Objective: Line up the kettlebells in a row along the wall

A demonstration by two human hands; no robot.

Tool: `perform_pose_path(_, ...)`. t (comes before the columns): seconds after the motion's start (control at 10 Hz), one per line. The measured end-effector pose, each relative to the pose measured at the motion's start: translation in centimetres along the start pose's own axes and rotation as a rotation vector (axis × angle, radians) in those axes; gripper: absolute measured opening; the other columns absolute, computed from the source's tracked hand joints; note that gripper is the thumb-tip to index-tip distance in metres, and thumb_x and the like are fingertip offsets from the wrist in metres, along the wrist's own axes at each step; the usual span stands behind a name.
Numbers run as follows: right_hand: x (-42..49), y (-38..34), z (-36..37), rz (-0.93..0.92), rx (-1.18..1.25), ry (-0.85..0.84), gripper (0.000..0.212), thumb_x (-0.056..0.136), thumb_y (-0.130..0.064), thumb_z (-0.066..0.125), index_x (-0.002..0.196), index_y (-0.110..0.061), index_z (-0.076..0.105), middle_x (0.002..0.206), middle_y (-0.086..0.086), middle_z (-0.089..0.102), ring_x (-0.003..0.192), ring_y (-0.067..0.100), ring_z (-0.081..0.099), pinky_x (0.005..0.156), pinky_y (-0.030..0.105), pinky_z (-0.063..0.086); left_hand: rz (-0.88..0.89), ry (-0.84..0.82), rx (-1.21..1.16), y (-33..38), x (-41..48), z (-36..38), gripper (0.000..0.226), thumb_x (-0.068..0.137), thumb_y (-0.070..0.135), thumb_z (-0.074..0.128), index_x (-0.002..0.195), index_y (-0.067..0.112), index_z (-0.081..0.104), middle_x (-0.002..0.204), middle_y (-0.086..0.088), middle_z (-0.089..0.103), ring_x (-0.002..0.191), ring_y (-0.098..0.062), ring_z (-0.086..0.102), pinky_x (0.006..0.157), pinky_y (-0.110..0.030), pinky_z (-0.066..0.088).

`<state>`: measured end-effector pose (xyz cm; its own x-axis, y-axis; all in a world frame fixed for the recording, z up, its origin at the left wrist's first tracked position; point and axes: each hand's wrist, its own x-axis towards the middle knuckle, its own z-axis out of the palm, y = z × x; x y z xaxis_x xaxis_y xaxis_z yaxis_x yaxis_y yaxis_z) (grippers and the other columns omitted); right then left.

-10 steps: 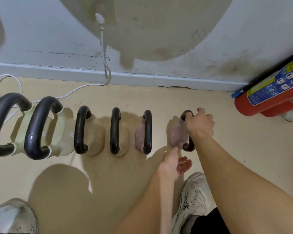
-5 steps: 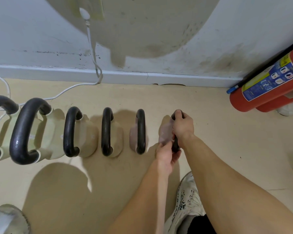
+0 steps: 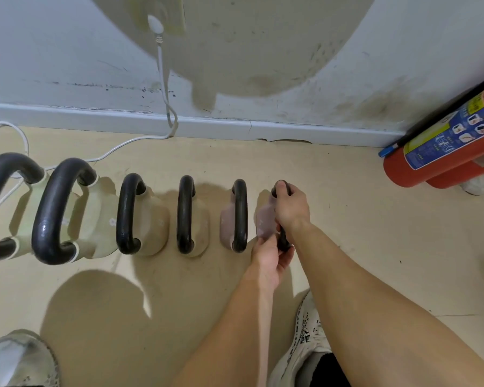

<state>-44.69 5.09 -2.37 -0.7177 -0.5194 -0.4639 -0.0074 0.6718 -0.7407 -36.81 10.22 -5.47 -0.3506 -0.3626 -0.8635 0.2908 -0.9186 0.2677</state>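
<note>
Several kettlebells with black handles stand in a row on the beige floor, parallel to the wall. Two big pale green kettlebells (image 3: 67, 216) are at the left, two beige kettlebells (image 3: 151, 219) in the middle, then a pink kettlebell (image 3: 228, 219). The rightmost pink kettlebell (image 3: 266, 222) closes the row. My right hand (image 3: 291, 210) is wrapped over its black handle. My left hand (image 3: 268, 255) grips the near end of that handle and the body's lower edge.
A white baseboard (image 3: 207, 127) runs along the stained wall. A white cable (image 3: 162, 79) hangs from a wall socket and trails over the floor behind the left kettlebells. Red fire extinguishers (image 3: 442, 157) lie at the right. My shoes (image 3: 302, 344) are at the bottom.
My left hand has come up from open, just short of the kettlebell, and now grips the near end of its handle. My right hand has stayed on the handle.
</note>
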Motion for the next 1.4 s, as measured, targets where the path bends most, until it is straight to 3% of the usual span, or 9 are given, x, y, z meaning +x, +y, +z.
perform_pose_path(0.3,0.2,0.3,0.1,-0.012,-0.010,0.019,0.042,0.103,-0.041,0.041,0.116,-0.011,0.067,0.098,0.006,0.066,0.090,0.028,0.061,0.088,0.045,0.055,0.000,0.007,0.021,0.0,0.0,0.0,0.027,0.098,0.012,0.056,0.123,0.005,0.063,0.119,-0.023,0.070,0.113,-0.035,0.067,0.100,-0.047,0.052)
perform_pose_path(0.5,-0.4,0.3,0.1,-0.032,-0.014,0.017,0.041,0.103,-0.039,0.042,0.119,-0.012,0.068,0.113,0.010,0.072,0.105,0.030,0.065,0.095,0.044,0.054,0.013,0.011,0.038,-0.2,0.3,-0.4,0.030,0.096,0.020,0.061,0.124,0.008,0.063,0.113,-0.019,0.073,0.102,-0.030,0.071,0.095,-0.046,0.055)
perform_pose_path(0.9,-0.4,0.1,-0.2,-0.020,-0.019,0.007,0.042,0.103,-0.040,0.041,0.120,-0.011,0.067,0.107,0.009,0.069,0.097,0.029,0.063,0.093,0.045,0.054,-0.008,0.020,0.023,-0.4,0.2,-0.4,0.024,0.099,0.018,0.057,0.122,0.012,0.064,0.109,-0.018,0.074,0.103,-0.032,0.072,0.094,-0.047,0.056)
perform_pose_path(1.0,-0.8,-0.5,-0.5,0.001,-0.074,-0.037,0.046,0.105,-0.041,0.037,0.127,-0.010,0.063,0.119,0.015,0.069,0.111,0.035,0.064,0.098,0.047,0.053,-0.032,0.041,0.117,0.0,-0.6,-0.5,0.026,0.102,0.021,0.049,0.122,0.012,0.063,0.111,-0.019,0.073,0.104,-0.033,0.071,0.090,-0.045,0.058)
perform_pose_path(1.1,-1.5,-1.3,-1.0,0.068,-0.158,-0.104,0.053,0.107,-0.043,0.032,0.144,-0.008,0.048,0.136,0.019,0.061,0.123,0.039,0.059,0.103,0.046,0.047,-0.056,0.048,0.259,1.4,-1.9,-0.6,0.029,0.100,0.026,0.048,0.121,0.011,0.061,0.109,-0.017,0.074,0.097,-0.031,0.073,0.072,-0.037,0.063)
perform_pose_path(1.2,-3.1,-1.4,-1.6,0.052,-0.395,-0.102,0.058,0.105,-0.046,0.038,0.147,-0.006,0.039,0.143,0.022,0.050,0.127,0.042,0.053,0.102,0.046,0.044,-0.077,0.030,0.378,3.0,-4.1,-1.0,0.025,0.097,0.021,0.054,0.116,0.008,0.064,0.110,-0.015,0.072,0.094,-0.030,0.070,0.067,-0.033,0.061)
perform_pose_path(1.3,-6.2,-1.2,-1.8,-0.029,-0.640,-0.041,0.059,0.102,-0.047,0.041,0.146,-0.009,0.034,0.143,0.019,0.042,0.128,0.041,0.046,0.096,0.049,0.043,-0.001,0.044,0.549,4.0,-7.0,-2.4,0.015,0.097,0.019,0.053,0.096,0.010,0.064,0.082,-0.007,0.063,0.066,-0.021,0.059,0.071,-0.035,0.057)
perform_pose_path(1.4,-9.4,-2.2,-2.0,-0.132,-0.753,-0.058,0.060,0.098,-0.041,0.045,0.148,-0.011,0.032,0.144,0.017,0.038,0.130,0.038,0.041,0.097,0.051,0.044,0.187,0.135,0.761,6.0,-10.0,-4.1,0.019,0.094,0.022,0.053,0.099,0.008,0.064,0.086,-0.010,0.063,0.069,-0.024,0.061,0.066,-0.033,0.056)
